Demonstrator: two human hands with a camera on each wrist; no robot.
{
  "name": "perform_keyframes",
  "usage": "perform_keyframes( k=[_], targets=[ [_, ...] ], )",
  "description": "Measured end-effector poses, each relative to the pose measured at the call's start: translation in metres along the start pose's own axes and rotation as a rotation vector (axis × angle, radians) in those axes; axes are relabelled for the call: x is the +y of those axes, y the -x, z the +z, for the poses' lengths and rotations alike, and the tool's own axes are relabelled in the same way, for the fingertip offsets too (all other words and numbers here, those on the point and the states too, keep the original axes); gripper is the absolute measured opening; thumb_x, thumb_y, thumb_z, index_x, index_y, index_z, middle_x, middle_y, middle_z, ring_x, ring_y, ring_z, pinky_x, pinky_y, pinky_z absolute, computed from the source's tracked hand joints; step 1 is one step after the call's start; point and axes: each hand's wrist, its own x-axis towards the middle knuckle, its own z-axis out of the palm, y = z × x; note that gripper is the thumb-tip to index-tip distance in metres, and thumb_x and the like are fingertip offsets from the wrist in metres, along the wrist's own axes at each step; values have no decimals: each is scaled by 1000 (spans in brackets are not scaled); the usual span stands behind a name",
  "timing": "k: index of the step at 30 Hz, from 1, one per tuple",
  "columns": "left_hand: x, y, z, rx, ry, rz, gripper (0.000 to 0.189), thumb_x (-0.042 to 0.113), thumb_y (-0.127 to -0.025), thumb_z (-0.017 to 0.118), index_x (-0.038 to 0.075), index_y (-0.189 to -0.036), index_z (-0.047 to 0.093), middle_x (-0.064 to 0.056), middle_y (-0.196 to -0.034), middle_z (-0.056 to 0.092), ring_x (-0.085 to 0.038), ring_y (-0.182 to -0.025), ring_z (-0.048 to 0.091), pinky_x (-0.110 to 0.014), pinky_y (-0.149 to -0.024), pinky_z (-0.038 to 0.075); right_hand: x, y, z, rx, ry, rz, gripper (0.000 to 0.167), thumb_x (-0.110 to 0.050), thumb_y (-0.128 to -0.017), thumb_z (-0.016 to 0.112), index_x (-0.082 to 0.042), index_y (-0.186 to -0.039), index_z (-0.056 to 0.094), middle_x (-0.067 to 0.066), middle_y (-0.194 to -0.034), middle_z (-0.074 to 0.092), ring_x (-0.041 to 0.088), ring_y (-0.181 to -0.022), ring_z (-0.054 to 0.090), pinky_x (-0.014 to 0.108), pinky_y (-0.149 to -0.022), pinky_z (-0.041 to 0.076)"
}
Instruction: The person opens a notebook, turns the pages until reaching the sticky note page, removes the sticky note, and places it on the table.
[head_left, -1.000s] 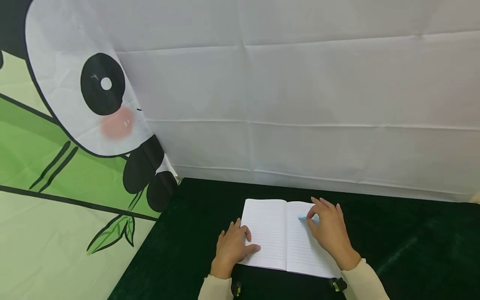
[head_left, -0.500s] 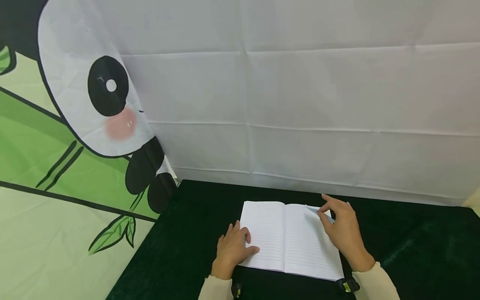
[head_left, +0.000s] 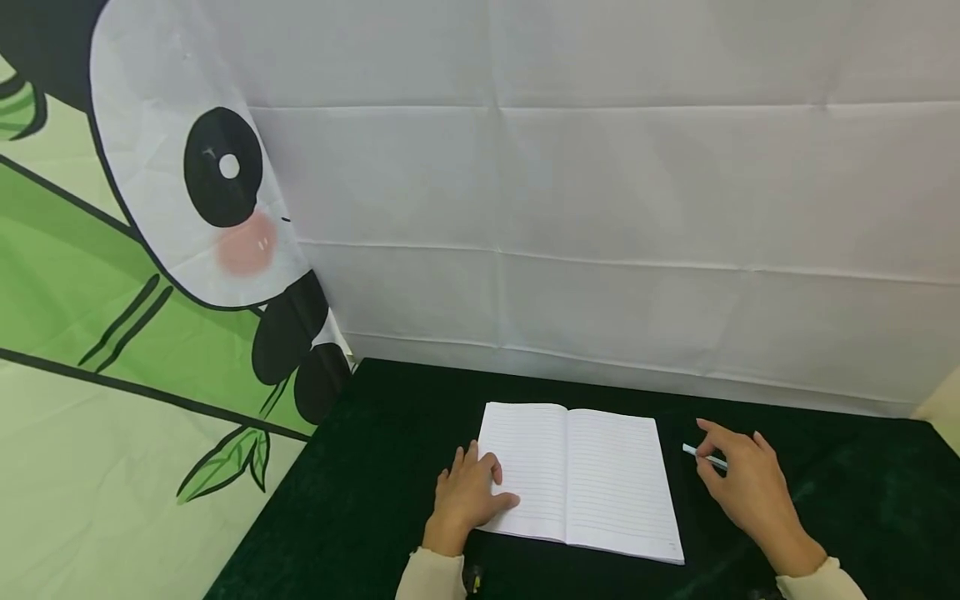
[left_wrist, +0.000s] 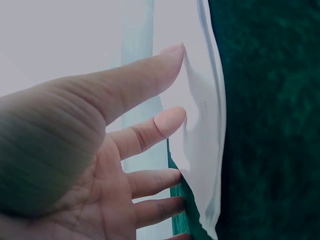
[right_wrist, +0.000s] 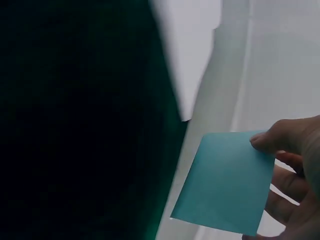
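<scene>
An open lined notebook (head_left: 613, 483) lies on the dark green cloth. My left hand (head_left: 467, 496) rests at its left page, the thumb lying over the paper. Seen from the left wrist, the fairly straight thumb and fingers of that hand (left_wrist: 125, 130) touch the white page (left_wrist: 200, 145) near its edge. Off to the notebook's right, my right hand (head_left: 742, 479) pinches a light-blue sticky note (head_left: 705, 457), seen almost edge-on from the head. The right wrist view shows the note's flat blue face (right_wrist: 225, 182), held at one corner between thumb and fingers.
Dark green cloth (head_left: 405, 433) covers the table. Behind it hangs a white sheet (head_left: 600, 183). A panda-print cloth (head_left: 150, 275) hangs at the left, and something beige (head_left: 941, 408) shows at the far right edge.
My right hand has carried the sticky note from over the notebook's right page to the right, past its edge. The left hand and the notebook have stayed nearly still.
</scene>
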Motion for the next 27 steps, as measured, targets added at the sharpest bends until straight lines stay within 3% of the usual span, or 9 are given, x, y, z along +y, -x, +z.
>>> perform_keyframes(
  k=[3, 6, 9, 12, 16, 19, 23, 26, 27],
  targets=[
    [1, 0, 1, -5, -1, -5, 38, 30, -76, 87, 14, -81, 53, -29, -155, 43, -52, -146, 35, -77, -109, 30, 9, 7, 0, -102, 35, 33, 13, 0, -81, 74, -8, -88, 66, 27, -122, 68, 15, -51, 45, 75, -106, 29],
    [2, 0, 1, -11, -1, -10, 38, 30, -76, 87, 14, -81, 53, -28, -155, 43, -51, -146, 35, -76, -110, 30, 17, 12, 2, -208, 61, 67, 11, -3, -83, 72, -10, -87, 65, 22, -106, 72, 10, -48, 38, 76, -107, 27],
    [2, -1, 1, -6, -2, -9, 37, 31, -76, 87, 14, -81, 54, -28, -155, 43, -51, -146, 35, -76, -110, 30, 21, 14, 4, -316, 86, 91, 12, -4, -82, 73, -11, -87, 65, 15, -92, 73, 12, -54, 45, 78, -107, 26],
    [2, -1, 2, 0, -7, -4, 37, 32, -77, 86, 14, -81, 54, -28, -154, 44, -52, -145, 36, -75, -110, 31, 25, 13, 5, -425, 111, 111, 13, -6, -81, 74, -12, -88, 63, 19, -99, 74, 17, -67, 57, 79, -106, 25],
    [2, -1, 3, -5, -3, 1, 37, 34, -80, 83, 14, -81, 53, -29, -154, 43, -52, -145, 36, -75, -110, 31, 31, 16, 8, -500, 143, 112, 19, -14, -82, 77, -13, -90, 60, 24, -111, 72, 26, -87, 66, 81, -101, 28],
    [2, -1, 5, -9, 1, 4, 37, 36, -81, 82, 14, -80, 53, -30, -154, 43, -52, -145, 36, -74, -110, 31, 33, 20, 9, -529, 152, 112, 31, -28, -84, 78, -10, -100, 59, 20, -115, 70, 29, -96, 67, 83, -97, 30],
    [3, -1, 5, -3, 1, 5, 36, 36, -82, 81, 13, -81, 53, -30, -154, 43, -52, -145, 36, -74, -112, 31, 34, 22, 9, -587, 127, 124, 65, -48, -89, 71, 3, -125, 53, 12, -114, 66, 30, -103, 64, 85, -94, 29],
    [5, 1, 5, -5, 6, 9, 34, 33, -84, 80, 11, -85, 55, -30, -154, 43, -53, -145, 35, -73, -114, 27, 32, 21, 9, -610, 108, 135, 74, -55, -92, 63, 6, -131, 47, 9, -111, 65, 32, -105, 62, 86, -93, 27],
    [6, 1, 5, -8, 10, 11, 33, 32, -85, 79, 10, -87, 55, -30, -154, 42, -52, -146, 34, -73, -115, 26, 30, 20, 8, -608, 104, 138, 69, -55, -93, 62, 3, -128, 49, 10, -112, 66, 32, -105, 62, 86, -94, 26]
  ],
)
